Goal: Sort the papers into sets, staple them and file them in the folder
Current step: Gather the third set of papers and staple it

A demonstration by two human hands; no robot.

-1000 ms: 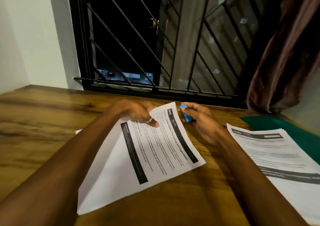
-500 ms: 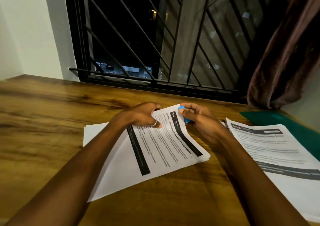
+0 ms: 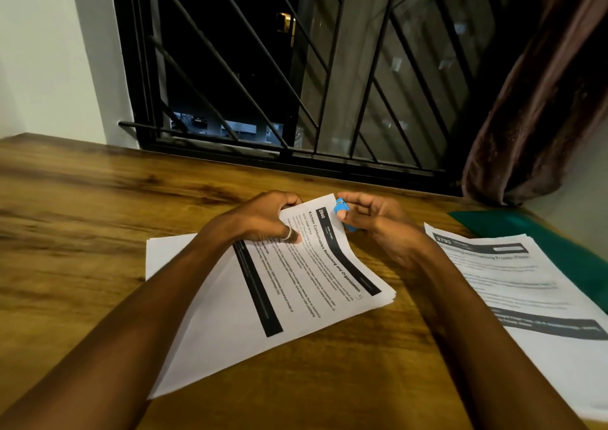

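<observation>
Head view: left grip (image 3: 263, 219) pinches papers (image 3: 312, 281), right grip (image 3: 378, 224) curls round blue stapler (image 3: 340, 206).

We count two hands, one left hand (image 3: 263, 219) and one right hand (image 3: 381, 229). There is one blue stapler (image 3: 340, 208) and one silver ring (image 3: 287, 233). We find two lots of printed papers: one set headed 2940 (image 3: 316, 265) and one stack headed 3793 (image 3: 526, 298). Each has more than one sheet, judging by the layered edges, but we cannot count the sheets in either. One plain white sheet (image 3: 171, 258) shows from under the first lot. Beyond these we count one green folder (image 3: 526, 229), one wooden table (image 3: 82, 199), one barred window (image 3: 296, 67) and one brown curtain (image 3: 543, 100).
</observation>
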